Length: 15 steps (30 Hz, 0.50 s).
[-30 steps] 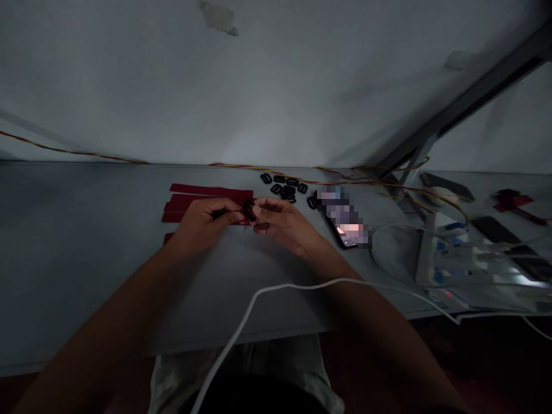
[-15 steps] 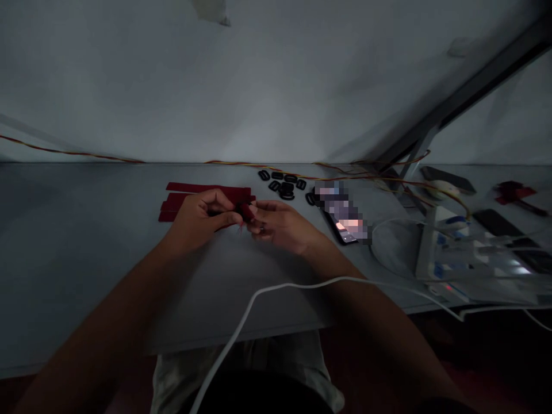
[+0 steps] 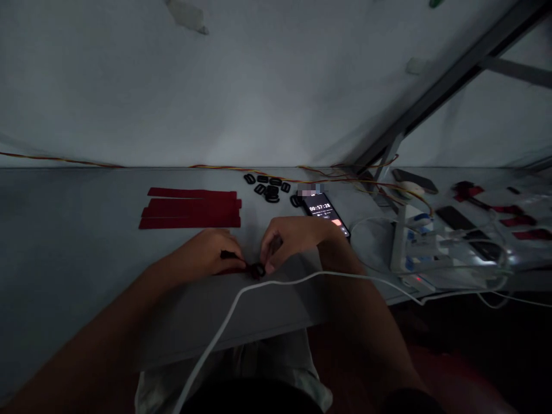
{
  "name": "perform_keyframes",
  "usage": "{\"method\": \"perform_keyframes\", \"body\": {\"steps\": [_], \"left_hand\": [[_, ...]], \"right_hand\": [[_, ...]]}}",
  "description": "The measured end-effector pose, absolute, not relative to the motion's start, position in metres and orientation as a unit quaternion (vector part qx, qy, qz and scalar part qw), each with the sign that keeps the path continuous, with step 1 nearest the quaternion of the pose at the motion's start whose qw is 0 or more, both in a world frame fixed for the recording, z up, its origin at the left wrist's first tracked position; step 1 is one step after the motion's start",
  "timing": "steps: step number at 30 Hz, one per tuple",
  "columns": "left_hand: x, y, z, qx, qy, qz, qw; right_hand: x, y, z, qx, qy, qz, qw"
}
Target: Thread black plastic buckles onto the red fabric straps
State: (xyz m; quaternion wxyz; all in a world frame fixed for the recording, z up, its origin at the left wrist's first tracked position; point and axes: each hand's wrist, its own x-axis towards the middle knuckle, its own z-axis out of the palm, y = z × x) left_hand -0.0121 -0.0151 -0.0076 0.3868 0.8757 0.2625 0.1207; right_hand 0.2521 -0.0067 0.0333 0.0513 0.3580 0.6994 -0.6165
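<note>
Low over the table, my left hand (image 3: 211, 253) is closed on a red fabric strap (image 3: 230, 271), whose dark end shows at the fingers. A black buckle (image 3: 258, 270) sits at the strap's right end. The thumb and fingertips of my right hand (image 3: 288, 241) are pinched at the buckle's right edge. Just beyond my left hand, several flat red straps (image 3: 194, 211) lie side by side. Farther back, several loose black buckles (image 3: 271, 190) are grouped on the table.
A phone (image 3: 323, 208) showing a timer lies by my right forearm. A white cable (image 3: 297, 280) crosses in front of my arms. On the right are a power strip (image 3: 401, 241), another phone (image 3: 463, 230) and more red pieces (image 3: 517, 221). Twisted wires (image 3: 224, 167) run along the wall.
Both hands have come down and nearer to me with the strap and buckle, uncovering the row of red straps. My right hand has turned so its fingers point down. The view has shifted right.
</note>
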Motion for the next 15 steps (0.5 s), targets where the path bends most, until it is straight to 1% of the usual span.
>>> {"method": "perform_keyframes", "body": {"steps": [1, 2, 4, 5, 6, 8, 9, 11, 15], "left_hand": [[-0.010, -0.016, -0.012, 0.890, 0.245, 0.138, 0.358], [-0.007, -0.017, -0.015, 0.900, 0.234, 0.154, 0.335], [-0.004, -0.019, -0.018, 0.910, 0.229, 0.166, 0.304], [-0.002, -0.020, -0.018, 0.914, 0.228, 0.166, 0.293], [-0.001, -0.021, -0.018, 0.917, 0.228, 0.164, 0.283], [0.000, -0.023, -0.018, 0.922, 0.231, 0.160, 0.265], [0.000, -0.024, -0.018, 0.924, 0.233, 0.162, 0.255], [0.001, -0.024, -0.019, 0.926, 0.237, 0.178, 0.232], [-0.003, -0.020, -0.021, 0.916, 0.248, 0.256, 0.183]], "right_hand": [[0.256, -0.004, 0.033, 0.374, 0.706, -0.601, 0.015], [0.259, 0.000, 0.031, 0.404, 0.715, -0.568, -0.049], [0.264, 0.010, 0.023, 0.502, 0.709, -0.440, -0.228], [0.265, 0.015, 0.017, 0.557, 0.685, -0.360, -0.301], [0.265, 0.021, 0.010, 0.605, 0.664, -0.275, -0.344], [0.263, 0.030, -0.005, 0.668, 0.647, -0.138, -0.340], [0.262, 0.034, -0.012, 0.678, 0.648, -0.106, -0.330], [0.258, 0.039, -0.024, 0.675, 0.661, -0.085, -0.317], [0.254, 0.043, -0.030, 0.664, 0.675, -0.107, -0.303]]}}
